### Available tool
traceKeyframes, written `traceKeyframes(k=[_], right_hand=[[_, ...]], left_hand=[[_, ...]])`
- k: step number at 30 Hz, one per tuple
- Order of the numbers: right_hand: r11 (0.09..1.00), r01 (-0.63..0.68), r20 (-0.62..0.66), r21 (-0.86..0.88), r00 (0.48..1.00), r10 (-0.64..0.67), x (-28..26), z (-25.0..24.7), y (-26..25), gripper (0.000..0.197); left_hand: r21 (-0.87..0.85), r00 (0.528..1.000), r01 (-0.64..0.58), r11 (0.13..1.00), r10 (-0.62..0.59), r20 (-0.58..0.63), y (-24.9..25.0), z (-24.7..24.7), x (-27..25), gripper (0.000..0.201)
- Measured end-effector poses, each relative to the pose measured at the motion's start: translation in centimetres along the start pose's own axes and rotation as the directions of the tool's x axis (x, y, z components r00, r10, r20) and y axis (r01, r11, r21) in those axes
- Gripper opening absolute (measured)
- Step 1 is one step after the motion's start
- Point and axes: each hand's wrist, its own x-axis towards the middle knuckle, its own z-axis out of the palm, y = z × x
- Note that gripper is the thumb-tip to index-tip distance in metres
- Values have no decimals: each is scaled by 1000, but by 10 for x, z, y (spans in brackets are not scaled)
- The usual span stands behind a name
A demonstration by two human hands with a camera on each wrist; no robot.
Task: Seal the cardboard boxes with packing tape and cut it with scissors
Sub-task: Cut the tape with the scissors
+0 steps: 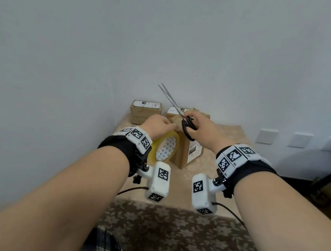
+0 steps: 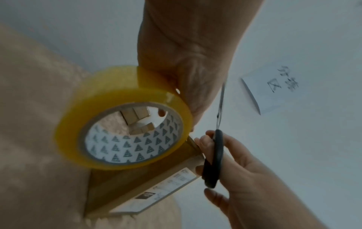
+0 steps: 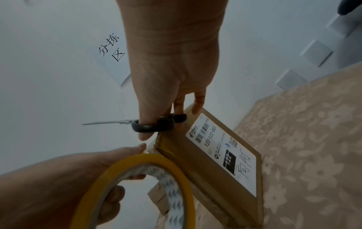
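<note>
Gripping the tape roll [image 1: 164,147] w/ fingers curled through its core, the left hand [image 1: 157,124] holds it against the near-left side of the cardboard box [image 1: 190,152], which stands upright approx. mid-bench. Bench [image 1: 228,133] has a beige floral cloth. Right hand [image 1: 203,128] is over the box top, thumb and fingers clamped through the black handles of the scissors [image 1: 178,110]; blades nearly together, pointing up and away toward the wall. Right wrist view: little finger [image 3: 198,102] touches the box's top edge; white shipping label [image 3: 223,155] on the box's right face. Two more small boxes [image 1: 145,109] stacked at the bench's far-left corner by the wall, another just behind the main box. Paper note [image 2: 274,88] w/ handwriting on the wall.
</note>
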Motion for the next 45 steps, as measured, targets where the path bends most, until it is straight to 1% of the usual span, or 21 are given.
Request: traceKeyframes(k=[2, 5, 6, 7, 8, 9, 11, 12, 13, 14, 17, 19, 22, 27, 31, 33, 35, 38, 40, 42, 45], right_hand=[[999, -32, 13, 39, 999, 31, 2, -7, -4, 37], [970, -89, 13, 224, 996, 88, -1, -27, -11, 34], [961, -118, 11, 249, 993, 119, -5, -35, -15, 32], [960, -163, 28, 228, 987, 161, -11, -44, -17, 28], [956, -232, 82, 178, 972, 220, -17, -53, -20, 25], [943, -311, 172, 115, 942, 289, -24, -61, -22, 28], [908, -420, 382, -7, 838, 390, -38, -74, -25, 51], [891, -451, 445, -46, 789, 422, -44, -79, -25, 62], [879, -471, 474, -72, 759, 445, -49, -83, -25, 67], [868, -488, 484, -92, 740, 468, -53, -86, -24, 68], [842, -520, 488, -144, 703, 518, -62, -94, -21, 62], [832, -540, 516, -127, 681, 521, -66, -96, -20, 63], [832, -553, 550, -56, 678, 488, -67, -94, -19, 61], [838, -545, 564, -23, 685, 461, -64, -85, -23, 59], [852, -524, 529, -24, 716, 455, -62, -78, -27, 60], [854, -517, 500, -52, 727, 471, -61, -73, -27, 63], [848, -522, 496, -89, 715, 492, -60, -70, -27, 65], [837, -533, 507, -128, 690, 517, -60, -66, -24, 70], [842, -524, 492, -128, 703, 513, -59, -64, -21, 71], [848, -521, 482, -98, 721, 498, -58, -62, -19, 67], [850, -524, 474, -50, 736, 482, -57, -58, -15, 58]], left_hand=[[-103, 999, -11, 995, 6, -51, 2, 3, 2, 30], [-113, 998, 19, 993, -26, -63, 8, 9, 8, 23], [-120, 997, 27, 992, -35, -68, 10, 10, 9, 23], [-140, 996, 34, 990, -45, -76, 12, 11, 8, 23], [-165, 995, 39, 985, -54, -87, 14, 13, 8, 24], [-183, 994, 43, 982, -61, -95, 16, 14, 8, 25], [-181, 995, 48, 982, -64, -82, 20, 13, 6, 26], [-165, 996, 52, 985, -64, -70, 21, 12, 6, 25], [-151, 996, 64, 986, -74, -58, 22, 11, 5, 23], [-150, 995, 77, 986, -85, -50, 21, 11, 5, 21], [-180, 995, 95, 979, -101, -26, 18, 10, 7, 16], [-168, 993, 117, 979, -119, 1, 19, 9, 8, 15], [-160, 988, 152, 975, -154, -2, 20, 4, 8, 18], [-208, 978, 200, 957, -207, -12, 16, 0, 10, 22], [-298, 973, 210, 931, -229, -32, 12, 2, 13, 12], [-332, 969, 218, 918, -245, -41, 12, 4, 12, 27], [-329, 968, 220, 919, -247, -45, 14, 5, 8, 31], [-326, 967, 224, 918, -250, -41, 15, 4, 6, 24], [-333, 967, 227, 915, -251, -31, 15, 3, 6, 21], [-300, 972, 221, 928, -234, -9, 15, 1, 6, 15], [-258, 972, 232, 938, -232, 31, 15, -3, 3, 26]])
